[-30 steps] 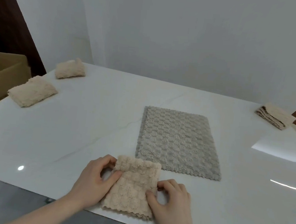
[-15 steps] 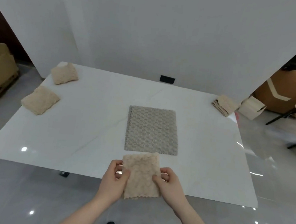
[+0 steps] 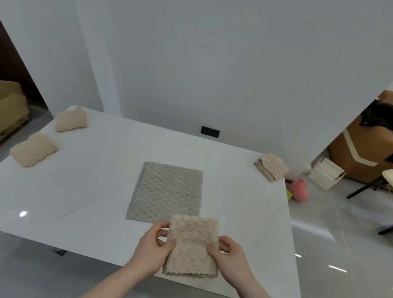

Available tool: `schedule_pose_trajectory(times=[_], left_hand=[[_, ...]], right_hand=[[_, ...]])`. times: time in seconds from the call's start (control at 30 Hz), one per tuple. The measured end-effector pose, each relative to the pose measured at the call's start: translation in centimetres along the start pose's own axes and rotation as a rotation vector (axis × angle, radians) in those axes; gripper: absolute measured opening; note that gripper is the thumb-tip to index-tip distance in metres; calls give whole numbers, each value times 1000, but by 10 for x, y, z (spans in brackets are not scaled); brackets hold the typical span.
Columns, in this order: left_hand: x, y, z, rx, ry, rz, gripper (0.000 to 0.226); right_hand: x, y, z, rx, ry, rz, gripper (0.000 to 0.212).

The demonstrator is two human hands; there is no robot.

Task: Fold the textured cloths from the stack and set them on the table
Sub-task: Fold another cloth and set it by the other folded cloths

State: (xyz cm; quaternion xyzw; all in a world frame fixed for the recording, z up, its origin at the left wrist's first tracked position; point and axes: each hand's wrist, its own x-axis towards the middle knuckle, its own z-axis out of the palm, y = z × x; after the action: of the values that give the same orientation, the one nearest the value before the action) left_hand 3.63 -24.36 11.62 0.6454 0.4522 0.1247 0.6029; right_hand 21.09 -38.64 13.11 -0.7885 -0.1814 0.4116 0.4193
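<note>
White tabletop (image 3: 90, 198) now lies below the folded beige cloth (image 3: 192, 247), lifted off it, left hand (image 3: 154, 248) and right hand (image 3: 230, 258) pinching its sides, ready to be placed.

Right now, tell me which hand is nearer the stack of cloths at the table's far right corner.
Right. The right hand grips the beige cloth on the stack's side; the left hand grips the opposite edge, farther away.

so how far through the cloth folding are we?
Done: two folded beige cloths sit at the table's far left. In hand: left hand and right hand pinch a beige cloth, partly folded. Left: the stack at far right, plus the flat grey cloth.
</note>
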Motion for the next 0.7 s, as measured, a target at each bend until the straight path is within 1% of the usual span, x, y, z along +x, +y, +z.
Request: schedule_pose_trajectory(times=[0.13,0.33,0.4,0.5,0.7], left_hand=[[0,19,38,-9,67,-9,28],[15,33,54,-5,169,-44,28],[27,36,58,1,173,-57,27],[47,41,69,4,163,-53,27],[72,52,104,-11,131,-44,25]], right_hand=[[21,3,-44,-21,-92,5,13],[54,-7,-63,-20,-173,-4,18],[66,-9,-67,-26,-168,-6,19],[80,-8,-77,-40,-133,2,14],[104,-4,-112,-85,-85,4,10]])
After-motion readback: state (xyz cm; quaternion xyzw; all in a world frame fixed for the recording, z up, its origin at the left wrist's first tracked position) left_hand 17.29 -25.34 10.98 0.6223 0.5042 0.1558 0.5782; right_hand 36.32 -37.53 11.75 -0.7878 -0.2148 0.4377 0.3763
